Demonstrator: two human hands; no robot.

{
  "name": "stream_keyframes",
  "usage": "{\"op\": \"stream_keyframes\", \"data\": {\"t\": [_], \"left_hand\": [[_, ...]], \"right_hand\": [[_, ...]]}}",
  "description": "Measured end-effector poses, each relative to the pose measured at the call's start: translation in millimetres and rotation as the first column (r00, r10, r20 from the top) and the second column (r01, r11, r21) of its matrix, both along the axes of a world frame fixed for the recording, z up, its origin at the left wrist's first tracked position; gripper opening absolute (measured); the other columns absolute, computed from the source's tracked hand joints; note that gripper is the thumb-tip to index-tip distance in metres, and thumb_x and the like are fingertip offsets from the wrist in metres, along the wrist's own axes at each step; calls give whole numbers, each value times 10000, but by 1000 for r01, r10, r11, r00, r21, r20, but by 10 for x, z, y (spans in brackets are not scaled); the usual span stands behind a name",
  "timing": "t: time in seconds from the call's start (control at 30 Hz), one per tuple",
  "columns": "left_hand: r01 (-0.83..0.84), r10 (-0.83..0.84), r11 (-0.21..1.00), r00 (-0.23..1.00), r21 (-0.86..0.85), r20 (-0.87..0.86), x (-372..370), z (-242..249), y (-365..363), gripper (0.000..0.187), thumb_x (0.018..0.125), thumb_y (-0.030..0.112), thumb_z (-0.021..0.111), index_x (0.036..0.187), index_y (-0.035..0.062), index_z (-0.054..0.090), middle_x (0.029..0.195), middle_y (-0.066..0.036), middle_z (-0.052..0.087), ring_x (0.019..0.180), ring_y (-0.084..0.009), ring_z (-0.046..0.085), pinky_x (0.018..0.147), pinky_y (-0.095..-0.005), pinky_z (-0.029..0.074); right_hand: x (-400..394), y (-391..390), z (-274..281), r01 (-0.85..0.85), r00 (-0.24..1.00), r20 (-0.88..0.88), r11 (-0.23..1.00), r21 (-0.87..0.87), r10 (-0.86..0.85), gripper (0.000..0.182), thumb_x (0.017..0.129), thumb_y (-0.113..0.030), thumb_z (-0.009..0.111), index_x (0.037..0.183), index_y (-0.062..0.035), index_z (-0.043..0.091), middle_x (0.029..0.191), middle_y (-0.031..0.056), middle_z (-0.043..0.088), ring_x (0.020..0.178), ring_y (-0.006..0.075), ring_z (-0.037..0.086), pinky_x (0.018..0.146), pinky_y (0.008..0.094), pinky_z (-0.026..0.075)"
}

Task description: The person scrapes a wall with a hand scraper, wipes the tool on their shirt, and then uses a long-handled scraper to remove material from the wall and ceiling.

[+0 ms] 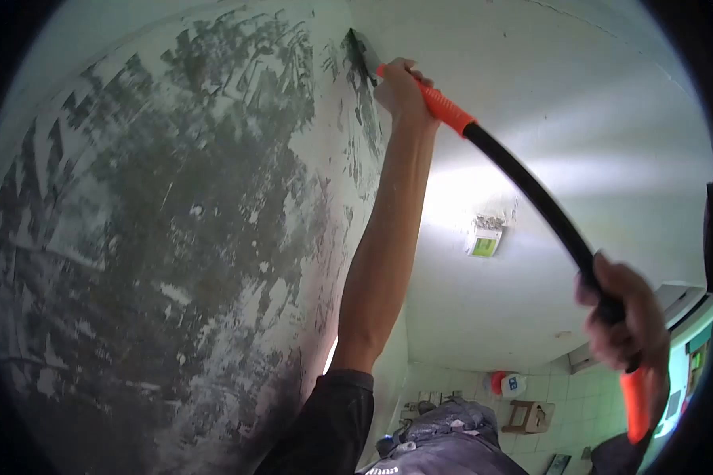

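My left hand is raised high and wrapped round the orange upper grip of a long-handled scraper. The scraper's dark blade lies at the corner strip beside a wall whose white coat is patchy, with grey showing through. Lower down on the right, my right hand closes round the black shaft, just above the orange end grip. The shaft looks bowed in this wide view.
A small white box with a green panel sits on the adjoining white surface. Down on the tiled floor stand a stool and a white container beside a red one. Bright light enters at the far right.
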State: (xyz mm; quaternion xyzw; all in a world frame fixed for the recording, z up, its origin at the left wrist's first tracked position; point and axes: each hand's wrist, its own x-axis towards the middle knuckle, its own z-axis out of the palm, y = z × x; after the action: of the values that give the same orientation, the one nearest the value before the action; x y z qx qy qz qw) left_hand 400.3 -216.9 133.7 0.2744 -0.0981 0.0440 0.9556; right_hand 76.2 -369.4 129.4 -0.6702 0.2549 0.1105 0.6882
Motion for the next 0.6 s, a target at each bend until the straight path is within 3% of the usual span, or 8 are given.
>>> {"op": "stream_keyframes", "data": {"t": [0.03, 0.1, 0.2, 0.3, 0.37, 0.43, 0.5, 0.6], "left_hand": [[-9, 9, 1000, 1000, -11, 5, -142, 63, 34, 84, 775, 81, 528, 786, 102, 447, 580, 0, 450, 452, -123, 450, 428, -284, 373], [35, -34, 995, 999, -92, 18, -346, 54, 126, 88, 769, 78, 531, 789, 92, 447, 580, 2, 446, 448, -131, 449, 429, -289, 369], [34, -28, 996, 997, -83, 76, -255, 185, 163, 95, 761, 68, 531, 790, 83, 442, 589, -8, 441, 450, -137, 445, 430, -293, 366], [-8, 15, 997, 997, -81, 81, -94, 225, 38, 92, 756, 52, 521, 799, 64, 441, 600, -25, 434, 465, -141, 440, 445, -308, 386], [-19, 23, 988, 999, -154, 25, -261, 435, 53, 90, 761, 43, 507, 825, 40, 443, 622, -34, 440, 489, -143, 443, 463, -300, 398], [-18, 27, 983, 999, -185, 42, -491, 498, 246, 107, 765, 41, 497, 847, 23, 432, 648, -37, 442, 506, -147, 445, 479, -288, 408], [66, -43, 984, 989, -168, 140, -356, 537, 267, 125, 766, 38, 495, 871, 21, 427, 672, -43, 444, 502, -150, 439, 479, -288, 416], [-45, 42, 976, 999, -214, -15, -395, 731, 80, 123, 764, 30, 498, 865, 28, 429, 667, -42, 440, 500, -150, 436, 473, -298, 426]], "right_hand": [[61, -231, 92, -196, 980, 31, 914, 356, 198, 439, 918, -489, 561, 869, -53, 577, 538, 4, 517, 328, 90, 429, 291, 229, 299], [-341, -97, -128, 143, 981, 108, 978, 152, -160, 415, 905, -445, 589, 862, -32, 602, 582, 24, 562, 366, 104, 483, 316, 220, 337], [-514, 173, 217, -68, 989, 132, 996, 52, 60, 379, 914, -419, 575, 838, -48, 563, 535, 0, 518, 315, 72, 399, 275, 223, 287], [-207, 99, 216, 121, 992, 25, 992, 29, -122, 378, 922, -424, 577, 820, -61, 564, 498, -27, 470, 327, 55, 409, 274, 217, 291], [-225, -155, 327, -131, 967, 231, 988, 86, 108, 407, 955, -447, 518, 819, -65, 559, 473, -24, 435, 324, 66, 378, 300, 222, 323], [-363, -318, -198, 291, 727, 668, 808, -512, 162, 398, 982, -423, 466, 846, -61, 562, 476, -10, 445, 327, 91, 385, 319, 237, 342], [-258, -237, 133, -111, 886, 447, 992, -55, 124, 418, 993, -468, 410, 938, -64, 500, 469, -10, 417, 310, 84, 336, 303, 255, 296], [-235, -327, 528, -348, 938, 210, 734, 583, 278, 404, 1015, -465, 352, 969, -72, 435, 439, -17, 348, 286, 80, 277, 280, 268, 243]]}}
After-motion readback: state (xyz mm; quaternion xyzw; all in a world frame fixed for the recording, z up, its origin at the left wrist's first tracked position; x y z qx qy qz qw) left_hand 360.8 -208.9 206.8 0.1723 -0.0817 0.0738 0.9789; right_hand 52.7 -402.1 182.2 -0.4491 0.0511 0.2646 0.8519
